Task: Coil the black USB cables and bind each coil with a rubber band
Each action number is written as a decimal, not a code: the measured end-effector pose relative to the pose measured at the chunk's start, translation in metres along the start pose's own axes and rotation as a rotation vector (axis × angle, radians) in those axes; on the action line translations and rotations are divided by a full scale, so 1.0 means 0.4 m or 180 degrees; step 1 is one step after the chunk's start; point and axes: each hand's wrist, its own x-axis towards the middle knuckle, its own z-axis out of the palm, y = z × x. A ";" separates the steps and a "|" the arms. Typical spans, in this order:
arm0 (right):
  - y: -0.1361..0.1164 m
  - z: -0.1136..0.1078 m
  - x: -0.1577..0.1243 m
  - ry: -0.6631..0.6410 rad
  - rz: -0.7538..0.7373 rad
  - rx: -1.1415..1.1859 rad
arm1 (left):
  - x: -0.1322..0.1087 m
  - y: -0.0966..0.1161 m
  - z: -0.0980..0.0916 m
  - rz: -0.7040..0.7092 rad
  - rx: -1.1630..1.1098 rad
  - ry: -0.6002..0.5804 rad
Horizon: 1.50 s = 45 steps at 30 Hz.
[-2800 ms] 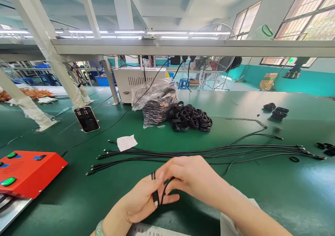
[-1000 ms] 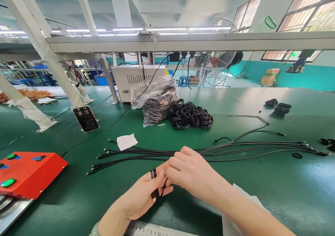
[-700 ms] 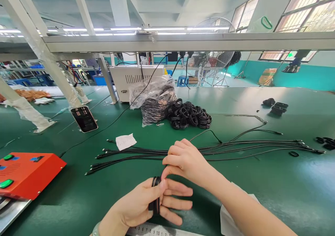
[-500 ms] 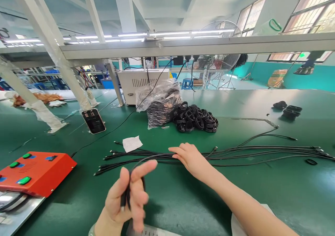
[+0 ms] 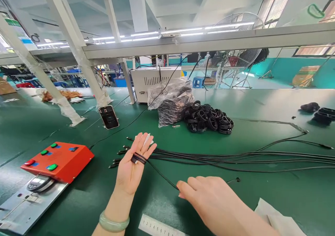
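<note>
My left hand [image 5: 136,162] is palm up with its fingers stretched out, and a black cable [image 5: 139,158] is looped round them in a small coil. From that coil the cable runs down to the right, into my right hand [image 5: 204,197]. The right fingers are closed in a pinch on it, back of the hand up. A short tail with a dark plug [image 5: 237,179] shows beyond the right hand. Behind both hands, a bundle of long black cables [image 5: 193,157] lies across the green table, its plug ends at the left. The left hand partly covers a white paper slip [image 5: 151,139].
Coiled black cables [image 5: 209,117] are heaped beside a clear plastic bag [image 5: 174,107]. An orange box with buttons [image 5: 60,161] stands left, near a phone [image 5: 108,117]. A ruler [image 5: 157,225] lies at the front edge. Black items [image 5: 324,115] sit far right; a metal beam [image 5: 199,42] crosses above.
My left hand has moved up and turned palm up, with its fingers now straightened. My right hand has come down and nearer, away from the cable bundle. The view has shifted left.
</note>
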 end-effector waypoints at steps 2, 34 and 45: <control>-0.004 -0.010 -0.008 0.0121 -0.0079 0.0013 | -0.007 -0.015 0.011 -0.0150 0.0336 0.0102; -0.014 0.034 0.037 -0.0425 0.0660 -0.0074 | 0.017 -0.034 -0.019 -0.0410 0.0006 -0.0505; 0.059 0.002 0.058 0.0331 0.0946 0.1016 | -0.077 -0.126 0.042 -0.1540 0.1851 -0.1234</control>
